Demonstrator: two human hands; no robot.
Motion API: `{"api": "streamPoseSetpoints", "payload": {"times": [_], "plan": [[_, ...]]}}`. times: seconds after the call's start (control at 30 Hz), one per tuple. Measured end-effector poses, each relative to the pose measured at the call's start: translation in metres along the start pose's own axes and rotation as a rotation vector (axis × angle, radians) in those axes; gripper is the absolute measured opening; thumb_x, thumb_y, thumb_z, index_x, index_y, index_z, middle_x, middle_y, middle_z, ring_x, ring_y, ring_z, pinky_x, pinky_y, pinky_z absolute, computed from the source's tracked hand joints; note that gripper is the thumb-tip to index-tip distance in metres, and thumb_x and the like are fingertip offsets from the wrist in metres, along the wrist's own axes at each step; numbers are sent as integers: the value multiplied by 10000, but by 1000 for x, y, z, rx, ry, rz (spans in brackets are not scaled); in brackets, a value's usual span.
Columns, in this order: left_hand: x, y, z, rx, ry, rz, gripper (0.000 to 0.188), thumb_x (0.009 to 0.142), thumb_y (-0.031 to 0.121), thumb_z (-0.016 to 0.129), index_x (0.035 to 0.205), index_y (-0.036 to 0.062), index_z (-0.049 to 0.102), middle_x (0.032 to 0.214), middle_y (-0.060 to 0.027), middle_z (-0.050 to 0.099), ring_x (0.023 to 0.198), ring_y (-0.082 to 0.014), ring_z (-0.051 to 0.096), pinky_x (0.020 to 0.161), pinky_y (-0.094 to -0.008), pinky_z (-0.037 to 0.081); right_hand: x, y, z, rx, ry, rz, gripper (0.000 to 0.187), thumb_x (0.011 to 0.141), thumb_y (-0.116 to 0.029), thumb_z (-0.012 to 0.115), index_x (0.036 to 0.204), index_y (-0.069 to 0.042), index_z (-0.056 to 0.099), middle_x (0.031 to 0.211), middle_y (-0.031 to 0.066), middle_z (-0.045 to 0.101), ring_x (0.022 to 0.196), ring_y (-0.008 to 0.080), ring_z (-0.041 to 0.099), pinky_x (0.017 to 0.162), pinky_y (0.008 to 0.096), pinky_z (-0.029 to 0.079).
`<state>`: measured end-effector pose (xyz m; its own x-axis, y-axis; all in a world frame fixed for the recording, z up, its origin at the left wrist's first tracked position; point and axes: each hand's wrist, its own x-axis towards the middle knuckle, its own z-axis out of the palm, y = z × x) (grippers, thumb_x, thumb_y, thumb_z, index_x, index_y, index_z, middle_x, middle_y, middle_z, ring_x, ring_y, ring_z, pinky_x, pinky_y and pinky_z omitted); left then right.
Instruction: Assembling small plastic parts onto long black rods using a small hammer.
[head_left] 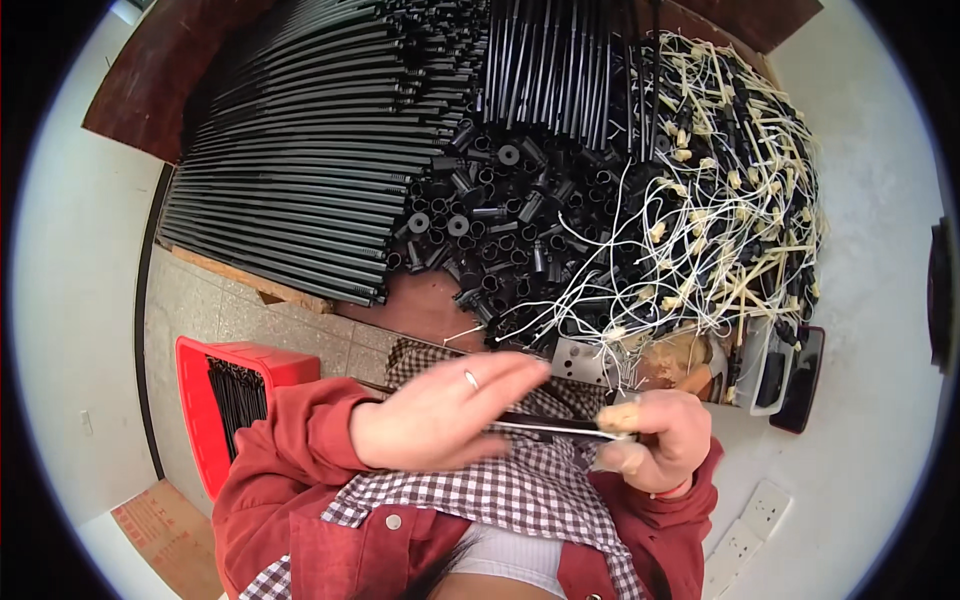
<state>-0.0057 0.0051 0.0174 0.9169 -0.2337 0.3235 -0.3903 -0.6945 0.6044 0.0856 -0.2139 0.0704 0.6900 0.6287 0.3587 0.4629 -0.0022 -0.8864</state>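
My right hand (665,435) pinches the end of a thin black rod (555,426) between thumb and forefinger, and pale yellowish covers sit on those fingertips. A white strand runs along the rod toward that pinch. Over the rod's other end, my left hand (435,412) lies flat with its fingers stretched out, hiding that end; I cannot tell whether it touches. Both hands are held above a checked apron (510,475). Just beyond them rests a metal plate with holes (580,362), partly covered by white wires.
Long black rods (290,160) are stacked at the far left, more black rods (560,70) at the back. Short black sleeves (500,225) cover the middle. Tangled white wires with yellowish connectors (720,220) heap up on the right. A red bin (195,410) holds thin black pieces.
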Motion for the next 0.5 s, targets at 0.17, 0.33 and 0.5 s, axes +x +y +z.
{"api": "streamPoseSetpoints", "payload": {"times": [0.17,0.33,0.5], "plan": [[-26,-8,-8,-542,-229,-354,148,823,96,621,920,-8,579,734,-87,597,542,-236,522,510,-300,438,69,13,-2,-385,-288,222,192,730,-199,730,832,-64,639,633,29,610,508,191,534,489,273,425],[-41,-17,-13,-347,-167,-475,104,822,69,605,893,-4,582,662,-71,581,501,-237,508,494,-306,416,93,116,23,-1000,-246,25,230,723,-167,695,923,-94,608,828,16,594,724,202,525,660,315,437],[-38,-27,-13,-351,-60,-443,148,823,131,626,923,28,590,659,-85,602,516,-264,550,483,-333,427,101,103,10,-819,-165,-150,233,704,-129,705,883,-67,569,948,62,621,813,244,566,754,321,462]]}}
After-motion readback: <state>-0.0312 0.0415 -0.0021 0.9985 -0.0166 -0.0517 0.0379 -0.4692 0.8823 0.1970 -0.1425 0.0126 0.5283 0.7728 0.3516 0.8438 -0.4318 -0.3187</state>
